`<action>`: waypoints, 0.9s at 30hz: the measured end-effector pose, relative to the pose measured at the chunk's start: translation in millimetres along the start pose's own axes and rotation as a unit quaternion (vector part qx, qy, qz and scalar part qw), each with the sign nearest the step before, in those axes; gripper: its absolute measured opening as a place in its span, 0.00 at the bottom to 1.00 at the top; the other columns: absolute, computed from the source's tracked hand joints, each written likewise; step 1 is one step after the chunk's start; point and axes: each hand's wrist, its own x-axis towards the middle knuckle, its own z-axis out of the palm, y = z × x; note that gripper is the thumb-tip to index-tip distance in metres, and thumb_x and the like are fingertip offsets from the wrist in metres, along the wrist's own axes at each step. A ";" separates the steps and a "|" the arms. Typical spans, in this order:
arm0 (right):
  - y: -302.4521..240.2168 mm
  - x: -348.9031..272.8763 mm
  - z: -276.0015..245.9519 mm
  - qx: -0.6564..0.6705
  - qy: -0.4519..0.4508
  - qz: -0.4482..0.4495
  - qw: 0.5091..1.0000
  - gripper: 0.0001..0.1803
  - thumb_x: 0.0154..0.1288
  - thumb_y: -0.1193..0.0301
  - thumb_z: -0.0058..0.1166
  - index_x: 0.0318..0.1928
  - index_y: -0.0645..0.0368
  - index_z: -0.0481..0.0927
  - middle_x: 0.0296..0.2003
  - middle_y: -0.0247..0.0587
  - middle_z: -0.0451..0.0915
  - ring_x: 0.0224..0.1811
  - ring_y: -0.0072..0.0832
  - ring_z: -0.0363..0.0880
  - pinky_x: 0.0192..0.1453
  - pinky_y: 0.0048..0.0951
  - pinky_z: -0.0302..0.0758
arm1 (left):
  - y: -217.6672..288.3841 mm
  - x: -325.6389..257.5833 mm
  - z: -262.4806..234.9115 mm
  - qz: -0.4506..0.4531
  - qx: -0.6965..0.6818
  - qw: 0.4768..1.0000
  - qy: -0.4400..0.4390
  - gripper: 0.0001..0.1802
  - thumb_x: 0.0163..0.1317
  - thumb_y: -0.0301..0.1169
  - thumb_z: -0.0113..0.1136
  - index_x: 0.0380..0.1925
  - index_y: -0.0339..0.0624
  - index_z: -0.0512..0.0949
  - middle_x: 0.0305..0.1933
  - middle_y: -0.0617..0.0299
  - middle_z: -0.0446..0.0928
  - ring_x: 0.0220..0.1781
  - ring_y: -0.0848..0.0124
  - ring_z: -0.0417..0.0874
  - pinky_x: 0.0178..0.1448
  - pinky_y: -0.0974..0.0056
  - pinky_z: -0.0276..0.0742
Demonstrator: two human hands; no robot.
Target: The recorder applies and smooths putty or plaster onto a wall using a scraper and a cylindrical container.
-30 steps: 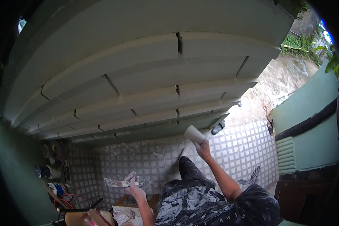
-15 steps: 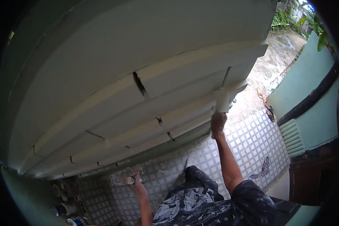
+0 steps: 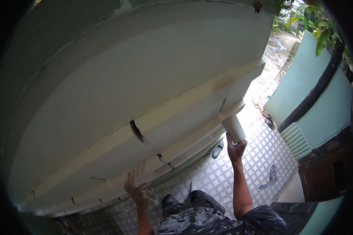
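My right hand (image 3: 236,150) is closed around the lower end of a pale, flat rectangular plate (image 3: 233,128). The plate's upper end meets the edge of the lowest ledges of a stepped off-white wall (image 3: 145,78); I cannot tell whether it touches. My left hand (image 3: 136,190) is raised near those ledges, fingers stretched upward. Its thumb keeps a putty-smeared scraper (image 3: 148,194) against the palm, the blade mostly hidden. Dark slots (image 3: 136,131) cut across the ledges between my hands.
Below lies a checkered tile floor (image 3: 211,184) with a dark slipper (image 3: 218,149) and a crumpled cloth (image 3: 270,178). Sandals (image 3: 267,117) lie by the green wall (image 3: 294,78) on the right. A dark brown cabinet (image 3: 321,172) stands at right.
My left hand has risen from over the floor toward the ledges, its fingers now extended. The right hand and plate have shifted lower in the picture, as the whole view has also moved.
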 end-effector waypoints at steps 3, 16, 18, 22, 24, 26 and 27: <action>-47.9 11.8 2.8 0.015 0.040 -0.074 0.996 0.11 0.57 0.72 0.61 0.37 0.69 0.80 0.30 0.47 0.82 0.31 0.32 0.83 0.36 0.29 0.75 | -12.3 15.9 2.1 0.051 -0.017 0.996 -0.067 0.03 0.46 0.27 0.61 0.20 0.51 0.80 0.63 0.54 0.67 0.66 0.52 0.63 0.64 0.54 0.56; -221.7 168.2 -6.0 -0.040 0.260 -0.227 0.937 0.15 0.57 0.69 0.59 0.37 0.72 0.78 0.33 0.56 0.81 0.37 0.47 0.81 0.41 0.36 0.74 | -58.6 12.3 4.3 0.094 -0.136 0.964 -0.208 0.06 0.40 0.22 0.62 0.22 0.43 0.78 0.65 0.59 0.64 0.67 0.56 0.61 0.66 0.53 0.55; -213.1 191.3 -9.4 -0.031 0.319 -0.208 0.924 0.16 0.57 0.68 0.59 0.36 0.73 0.77 0.33 0.57 0.80 0.36 0.49 0.80 0.42 0.38 0.73 | -59.0 13.3 6.5 0.116 -0.143 0.959 -0.216 0.07 0.40 0.22 0.62 0.23 0.44 0.78 0.66 0.59 0.64 0.67 0.56 0.61 0.66 0.53 0.55; -207.4 207.1 17.3 -0.062 0.406 -0.238 0.880 0.13 0.58 0.71 0.55 0.32 0.74 0.77 0.31 0.61 0.77 0.35 0.54 0.75 0.42 0.44 0.69 | -71.2 6.3 6.8 0.113 -0.140 0.959 -0.219 0.08 0.39 0.21 0.61 0.22 0.45 0.78 0.66 0.56 0.62 0.67 0.54 0.60 0.66 0.51 0.53; -222.4 198.5 14.3 -0.049 0.424 -0.262 0.865 0.13 0.58 0.70 0.55 0.30 0.73 0.77 0.29 0.61 0.77 0.33 0.56 0.74 0.41 0.44 0.69 | -74.8 4.3 6.5 0.098 -0.140 0.960 -0.222 0.07 0.39 0.21 0.60 0.22 0.45 0.78 0.66 0.55 0.61 0.67 0.53 0.60 0.66 0.50 0.53; -231.0 212.3 4.0 -0.071 0.426 -0.275 0.859 0.12 0.57 0.71 0.55 0.28 0.73 0.77 0.27 0.62 0.77 0.32 0.57 0.74 0.40 0.44 0.70 | -74.6 5.6 9.1 0.104 -0.136 0.958 -0.232 0.08 0.38 0.21 0.58 0.22 0.44 0.77 0.67 0.54 0.61 0.67 0.52 0.60 0.66 0.50 0.53; -233.5 217.8 0.5 -0.092 0.426 -0.282 0.855 0.11 0.56 0.73 0.54 0.27 0.73 0.77 0.26 0.62 0.77 0.31 0.58 0.74 0.40 0.45 0.70 | -76.1 4.8 10.8 0.106 -0.138 0.957 -0.232 0.08 0.38 0.21 0.58 0.22 0.44 0.77 0.67 0.54 0.61 0.67 0.52 0.60 0.66 0.50 0.53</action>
